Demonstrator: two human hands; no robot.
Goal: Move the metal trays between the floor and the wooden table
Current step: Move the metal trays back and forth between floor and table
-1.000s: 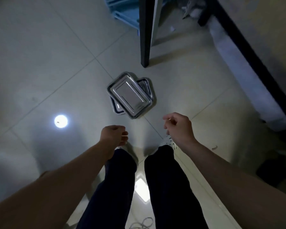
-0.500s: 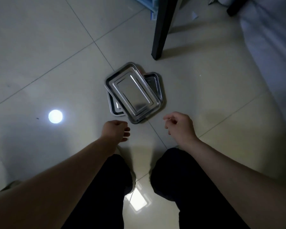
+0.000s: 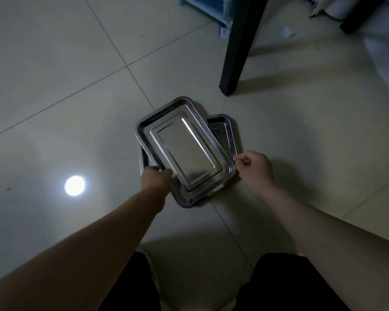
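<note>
Two metal trays stacked askew on the floor (image 3: 54,75): top tray (image 3: 184,151) over lower tray (image 3: 225,131). We see left hand (image 3: 155,179) and right hand (image 3: 254,169) curled at its near rim; actual grip unclear.

Pale tiled floor (image 3: 54,63) with dark grout lines. Bright round light reflection (image 3: 74,185) at left. Black furniture leg (image 3: 238,46) stands upright. Light-blue rack (image 3: 208,6) behind it. White paper scrap (image 3: 288,32) nearby.
</note>
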